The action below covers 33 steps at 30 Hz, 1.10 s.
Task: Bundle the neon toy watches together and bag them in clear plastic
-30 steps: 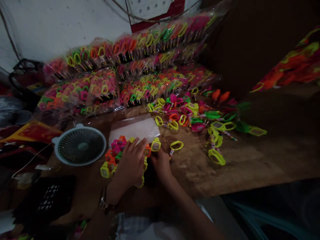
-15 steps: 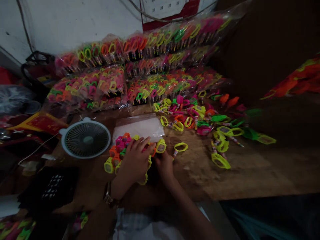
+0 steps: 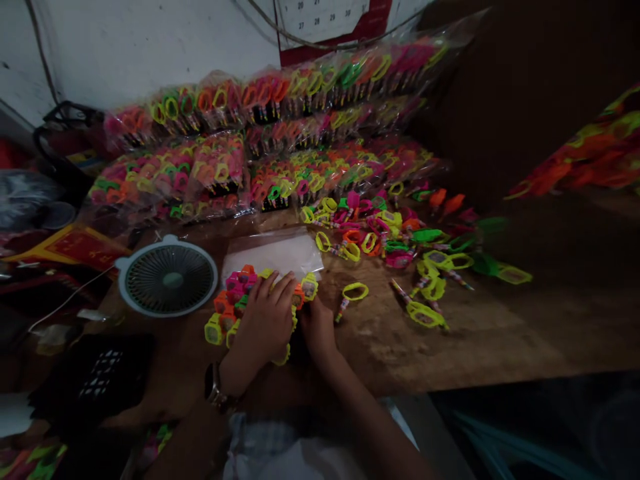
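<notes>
A tight cluster of neon toy watches (image 3: 234,301), pink, orange, green and yellow, stands near the table's front edge. My left hand (image 3: 267,313) lies across the top of it, palm down with fingers stretched and spread. At its right side my right hand (image 3: 319,327) is closed just below a yellow toy watch (image 3: 310,286). Its fingertips are mostly hidden, and it seems to hold that watch by the lower part. A single yellow toy watch on a beaded stick (image 3: 355,291) lies just right of this hand.
Clear plastic bags (image 3: 300,250) lie behind the cluster, and a round fan (image 3: 167,275) stands to the left. Black perforated pieces (image 3: 100,373) are at the front left. Loose toy watches (image 3: 390,227) spread to the right. Bagged rows of them (image 3: 215,100) line the wall.
The view has shifted slightly, so most things sit a little further left. Both hands stay at the cluster, the right one still at its right edge by the yellow watch.
</notes>
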Each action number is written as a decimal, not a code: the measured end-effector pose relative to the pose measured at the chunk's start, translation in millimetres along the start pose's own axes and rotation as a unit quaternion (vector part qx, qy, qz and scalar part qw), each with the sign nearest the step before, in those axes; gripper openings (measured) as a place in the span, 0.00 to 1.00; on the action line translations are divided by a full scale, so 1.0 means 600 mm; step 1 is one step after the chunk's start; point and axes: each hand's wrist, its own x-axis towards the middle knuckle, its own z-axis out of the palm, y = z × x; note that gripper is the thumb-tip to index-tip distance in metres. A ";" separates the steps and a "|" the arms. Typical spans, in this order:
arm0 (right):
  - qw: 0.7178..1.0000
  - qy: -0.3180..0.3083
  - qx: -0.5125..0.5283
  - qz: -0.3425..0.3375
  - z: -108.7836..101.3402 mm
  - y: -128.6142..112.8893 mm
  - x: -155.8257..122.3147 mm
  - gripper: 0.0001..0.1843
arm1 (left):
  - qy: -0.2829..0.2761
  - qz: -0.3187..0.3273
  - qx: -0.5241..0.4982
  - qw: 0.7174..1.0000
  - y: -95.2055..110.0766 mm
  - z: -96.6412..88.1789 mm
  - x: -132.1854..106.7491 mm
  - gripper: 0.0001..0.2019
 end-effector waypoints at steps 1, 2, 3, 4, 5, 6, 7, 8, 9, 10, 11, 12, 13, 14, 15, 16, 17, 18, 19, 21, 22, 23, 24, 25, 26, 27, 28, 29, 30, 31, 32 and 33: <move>1.000 -0.002 -0.011 0.001 0.003 0.000 -0.003 0.18 | -0.001 -0.003 0.005 1.000 0.001 0.000 0.002 0.25; 1.000 -0.007 -0.027 0.004 0.006 0.000 -0.005 0.18 | -0.003 -0.005 0.011 1.000 0.002 -0.001 0.004 0.26; 0.999 -0.016 -0.046 0.009 0.009 -0.001 -0.006 0.17 | -0.004 -0.005 0.016 1.000 0.003 -0.003 0.007 0.27; 0.998 -0.024 -0.062 0.014 0.012 -0.002 -0.006 0.17 | -0.006 0.000 0.021 1.000 0.003 -0.004 0.011 0.28; 0.997 -0.030 -0.072 0.017 0.013 -0.003 -0.004 0.17 | -0.009 0.013 0.023 1.000 0.003 -0.006 0.015 0.29; 0.997 -0.034 -0.074 0.017 0.013 -0.004 -0.001 0.17 | -0.014 0.031 0.022 0.999 0.003 -0.008 0.019 0.30; 0.997 -0.035 -0.069 0.016 0.011 -0.005 0.002 0.17 | -0.021 0.052 0.017 0.998 0.001 -0.009 0.023 0.30; 0.997 -0.039 -0.059 0.010 0.006 -0.006 0.005 0.17 | -0.028 0.071 0.006 0.997 -0.001 -0.010 0.025 0.31; 0.998 -0.049 -0.048 0.000 -0.003 -0.008 0.008 0.17 | -0.035 0.083 -0.007 0.996 -0.003 -0.011 0.027 0.30; 0.997 -0.061 -0.039 -0.011 -0.014 -0.009 0.008 0.17 | -0.040 0.088 -0.023 0.995 -0.005 -0.010 0.028 0.30; 0.997 -0.068 -0.039 -0.017 -0.029 -0.011 0.007 0.17 | -0.043 0.086 -0.037 0.995 -0.008 -0.010 0.027 0.29; 0.996 -0.066 -0.059 -0.008 -0.045 -0.013 0.005 0.17 | -0.043 0.079 -0.048 0.995 -0.010 -0.009 0.026 0.28; 0.993 -0.055 -0.101 0.024 -0.062 -0.016 0.001 0.17 | -0.043 0.071 -0.056 0.995 -0.012 -0.009 0.025 0.27; 0.984 -0.038 -0.159 0.074 -0.078 -0.018 -0.004 0.17 | -0.040 0.062 -0.063 0.995 -0.014 -0.009 0.025 0.27; 0.966 -0.022 -0.224 0.130 -0.093 -0.021 -0.008 0.18 | -0.037 0.054 -0.068 0.996 -0.014 -0.009 0.025 0.27; 0.942 -0.013 -0.283 0.178 -0.105 -0.023 -0.010 0.18 | -0.036 0.048 -0.073 0.996 -0.014 -0.010 0.027 0.28; 0.921 -0.012 -0.330 0.208 -0.113 -0.026 -0.011 0.19 | -0.037 0.044 -0.076 0.995 -0.014 -0.011 0.030 0.29; 0.906 -0.015 -0.361 0.218 -0.119 -0.028 -0.011 0.18 | -0.042 0.045 -0.078 0.995 -0.013 -0.013 0.034 0.31; 0.899 -0.017 -0.381 0.214 -0.122 -0.030 -0.008 0.18 | -0.051 0.051 -0.080 0.994 -0.012 -0.015 0.039 0.32; 0.893 -0.015 -0.401 0.206 -0.124 -0.033 -0.002 0.15 | -0.074 0.066 -0.083 0.992 -0.010 -0.018 0.049 0.33; 0.892 -0.018 -0.401 0.208 -0.125 -0.034 0.002 0.16 | -0.082 0.068 -0.084 0.991 -0.010 -0.018 0.052 0.32; 0.895 -0.022 -0.394 0.210 -0.126 -0.033 0.004 0.18 | -0.085 0.066 -0.084 0.991 -0.010 -0.018 0.054 0.30; 0.903 -0.027 -0.375 0.209 -0.127 -0.030 0.005 0.19 | -0.082 0.058 -0.084 0.991 -0.010 -0.018 0.055 0.29; 0.918 -0.027 -0.340 0.201 -0.128 -0.026 0.004 0.20 | -0.075 0.049 -0.083 0.992 -0.011 -0.017 0.055 0.27; 0.939 -0.020 -0.286 0.190 -0.127 -0.021 0.002 0.20 | -0.067 0.041 -0.083 0.993 -0.012 -0.015 0.054 0.26; 0.961 -0.010 -0.211 0.178 -0.124 -0.015 -0.001 0.20 | -0.060 0.037 -0.084 0.994 -0.013 -0.012 0.053 0.25; 0.979 -0.001 -0.117 0.168 -0.117 -0.010 -0.005 0.19 | -0.054 0.036 -0.086 0.994 -0.015 -0.010 0.052 0.24; 0.987 0.001 -0.013 0.162 -0.107 -0.004 -0.009 0.18 | -0.049 0.036 -0.088 0.994 -0.017 -0.007 0.052 0.23; 0.983 -0.005 0.091 0.157 -0.093 0.001 -0.014 0.16 | -0.043 0.037 -0.090 0.994 -0.019 -0.005 0.051 0.23; 0.971 -0.018 0.182 0.151 -0.077 0.004 -0.019 0.16 | -0.035 0.038 -0.094 0.994 -0.021 -0.005 0.050 0.23; 0.956 -0.034 0.252 0.144 -0.059 0.006 -0.023 0.15 | -0.023 0.036 -0.099 0.994 -0.023 -0.005 0.049 0.23; 0.946 -0.048 0.292 0.135 -0.042 0.008 -0.026 0.15 | -0.006 0.033 -0.104 0.994 -0.025 -0.007 0.048 0.23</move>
